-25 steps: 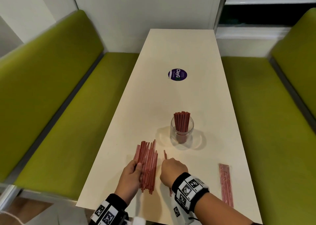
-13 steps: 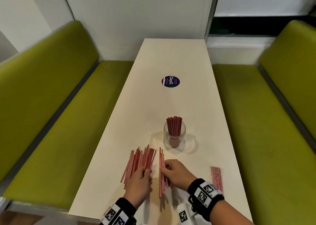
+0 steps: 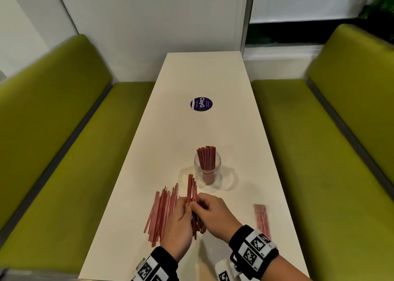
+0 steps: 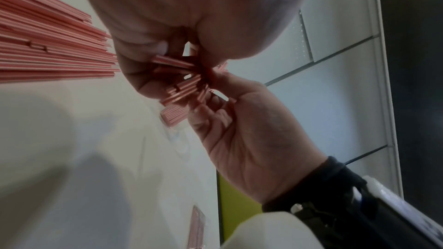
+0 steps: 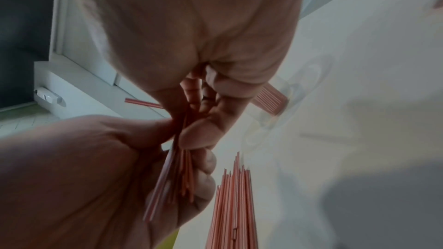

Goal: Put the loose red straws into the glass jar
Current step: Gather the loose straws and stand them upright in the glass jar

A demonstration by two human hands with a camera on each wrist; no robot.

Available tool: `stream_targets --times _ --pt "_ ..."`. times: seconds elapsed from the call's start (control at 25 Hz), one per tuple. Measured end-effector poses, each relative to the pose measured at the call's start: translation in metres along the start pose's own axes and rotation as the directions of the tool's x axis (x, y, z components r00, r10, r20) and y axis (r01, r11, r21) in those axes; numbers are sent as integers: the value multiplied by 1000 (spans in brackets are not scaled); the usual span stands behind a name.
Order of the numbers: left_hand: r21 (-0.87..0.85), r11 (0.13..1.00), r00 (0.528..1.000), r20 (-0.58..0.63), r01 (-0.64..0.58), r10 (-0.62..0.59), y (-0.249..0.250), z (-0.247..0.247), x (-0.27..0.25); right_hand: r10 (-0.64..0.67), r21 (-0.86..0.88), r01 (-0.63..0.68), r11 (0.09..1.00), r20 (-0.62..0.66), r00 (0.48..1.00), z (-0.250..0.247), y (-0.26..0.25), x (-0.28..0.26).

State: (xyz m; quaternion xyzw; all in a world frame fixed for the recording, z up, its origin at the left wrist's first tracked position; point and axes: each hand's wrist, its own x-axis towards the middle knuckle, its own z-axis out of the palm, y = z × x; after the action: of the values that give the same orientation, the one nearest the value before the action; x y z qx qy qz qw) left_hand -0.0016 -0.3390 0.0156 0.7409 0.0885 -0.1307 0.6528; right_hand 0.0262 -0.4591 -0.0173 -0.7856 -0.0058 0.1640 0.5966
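Observation:
A clear glass jar point(image 3: 207, 169) stands mid-table with a bunch of red straws upright in it. Just in front of it, both hands hold a small bundle of red straws point(image 3: 191, 192) lifted off the table, tips pointing toward the jar. My left hand point(image 3: 181, 221) curls round the bundle from the left, my right hand point(image 3: 210, 213) pinches it from the right. The wrist views show the bundle point(image 4: 182, 80) point(image 5: 177, 175) clamped between the fingers of both hands. A fan of loose red straws point(image 3: 163, 212) point(image 5: 233, 211) lies on the table left of my hands.
A flat packet of red straws point(image 3: 262, 221) lies near the table's right edge. A round purple sticker point(image 3: 201, 104) marks the table farther back. Green benches point(image 3: 64, 152) flank the white table point(image 3: 245, 142) on both sides.
The right hand drew a small bundle out of the pile; both hands now hold it together, raised off the table. The head view shifted downward.

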Motion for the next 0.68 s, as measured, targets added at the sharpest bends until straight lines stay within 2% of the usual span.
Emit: stream_targets --times 0.12,0.32,0.44,0.52,0.6,0.68 --pt "-80 997 998 64 9 -4 5 -2 -2 -24 -48 24 999 5 1000 -3 -4 0" --pt "-137 989 997 -35 57 -62 -4 -5 4 -84 -180 86 980 16 996 -5 -3 -2" --pt "-182 979 994 -28 95 -102 -9 -9 8 -127 -236 128 963 22 992 -6 -4 -2" --pt "-132 989 997 -39 66 -72 -11 -10 8 -132 -274 137 952 36 991 -4 -5 -3" --pt "-78 997 999 -33 22 -24 -11 -9 7 -117 -246 121 962 31 993 -1 -7 -3" --pt "-97 994 999 -1 42 -42 -11 -5 6 -63 -159 64 985 6 998 2 -9 -5"
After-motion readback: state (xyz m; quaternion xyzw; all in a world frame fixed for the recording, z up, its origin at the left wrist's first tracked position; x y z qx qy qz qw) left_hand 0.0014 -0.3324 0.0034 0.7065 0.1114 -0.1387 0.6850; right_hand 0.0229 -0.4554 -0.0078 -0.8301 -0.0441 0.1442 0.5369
